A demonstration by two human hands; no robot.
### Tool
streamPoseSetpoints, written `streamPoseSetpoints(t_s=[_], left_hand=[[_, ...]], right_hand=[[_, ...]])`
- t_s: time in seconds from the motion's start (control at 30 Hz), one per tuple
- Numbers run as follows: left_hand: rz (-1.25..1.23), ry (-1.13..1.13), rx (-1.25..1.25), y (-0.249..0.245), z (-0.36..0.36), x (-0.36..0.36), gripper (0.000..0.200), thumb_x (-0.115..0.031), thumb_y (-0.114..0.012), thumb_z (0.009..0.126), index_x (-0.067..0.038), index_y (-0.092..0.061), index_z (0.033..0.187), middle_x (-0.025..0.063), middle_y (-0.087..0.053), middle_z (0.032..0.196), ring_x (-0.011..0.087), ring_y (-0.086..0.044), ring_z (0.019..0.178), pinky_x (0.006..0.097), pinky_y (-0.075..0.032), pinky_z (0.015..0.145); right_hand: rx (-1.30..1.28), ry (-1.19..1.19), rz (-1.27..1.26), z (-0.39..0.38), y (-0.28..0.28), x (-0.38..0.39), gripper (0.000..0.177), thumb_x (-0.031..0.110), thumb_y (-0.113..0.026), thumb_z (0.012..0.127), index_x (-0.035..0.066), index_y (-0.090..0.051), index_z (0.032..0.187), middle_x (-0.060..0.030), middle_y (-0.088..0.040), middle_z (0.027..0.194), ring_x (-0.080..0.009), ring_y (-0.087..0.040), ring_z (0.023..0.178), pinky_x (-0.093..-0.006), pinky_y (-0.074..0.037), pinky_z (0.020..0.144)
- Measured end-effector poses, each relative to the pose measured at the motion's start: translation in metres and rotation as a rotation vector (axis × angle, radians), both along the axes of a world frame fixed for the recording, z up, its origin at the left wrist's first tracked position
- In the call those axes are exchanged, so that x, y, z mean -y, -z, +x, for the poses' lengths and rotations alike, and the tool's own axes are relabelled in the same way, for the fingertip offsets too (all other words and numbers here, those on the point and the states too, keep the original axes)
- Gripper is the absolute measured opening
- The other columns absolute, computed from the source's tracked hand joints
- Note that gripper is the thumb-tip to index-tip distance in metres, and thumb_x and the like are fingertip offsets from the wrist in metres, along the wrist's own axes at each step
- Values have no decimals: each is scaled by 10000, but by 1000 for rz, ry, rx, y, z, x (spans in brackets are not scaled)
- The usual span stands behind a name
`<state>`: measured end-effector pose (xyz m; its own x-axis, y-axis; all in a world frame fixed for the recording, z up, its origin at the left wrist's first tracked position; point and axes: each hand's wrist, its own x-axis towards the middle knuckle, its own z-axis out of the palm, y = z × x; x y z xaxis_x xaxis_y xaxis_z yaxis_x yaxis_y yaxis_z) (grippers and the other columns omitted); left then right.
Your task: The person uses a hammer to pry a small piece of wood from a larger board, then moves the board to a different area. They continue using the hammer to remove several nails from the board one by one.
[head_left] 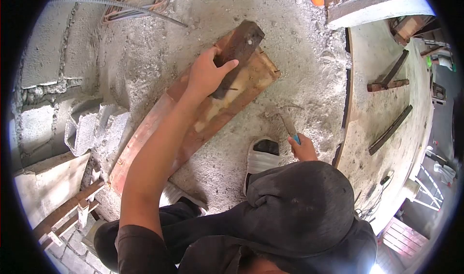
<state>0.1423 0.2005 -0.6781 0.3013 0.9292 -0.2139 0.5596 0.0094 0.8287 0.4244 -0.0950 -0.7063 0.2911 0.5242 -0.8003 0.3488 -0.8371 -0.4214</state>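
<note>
My left hand [205, 76] grips a short dark wooden block [244, 38], thumb on one side and fingers on the other. That block lies on a long, reddish-brown wooden board [198, 141] stained with pale patches. A thin nail [229, 89] juts sideways near the block's lower end. Low on the right, my right hand [304, 149] is closed around the blue grip of a claw hammer [289, 123], whose head is close to the concrete floor. The hammer is apart from the board.
My sandalled foot [262, 159] stands between the board and the hammer. Hollow concrete blocks [89, 129] line the left side. A steel rod [121, 5] and bent metal frames [140, 3] lie at the upper left. Wood strips [390, 130] rest on a panel [360, 109] at right.
</note>
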Motion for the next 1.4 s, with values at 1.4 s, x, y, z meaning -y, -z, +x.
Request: streamPoseSetpoints(t_s=[1.4], left_hand=[[219,-30,-624,-153,-304,-33,490,-391,-803,802,-15,-656,1081,133,-667,973,273,-659,896,381,-505,823]], right_hand=[[287,-506,304,-11,44,3,332,155,-678,891,15,-605,1183,-258,-652,1059,-477,-607,1004,-500,-480,828]])
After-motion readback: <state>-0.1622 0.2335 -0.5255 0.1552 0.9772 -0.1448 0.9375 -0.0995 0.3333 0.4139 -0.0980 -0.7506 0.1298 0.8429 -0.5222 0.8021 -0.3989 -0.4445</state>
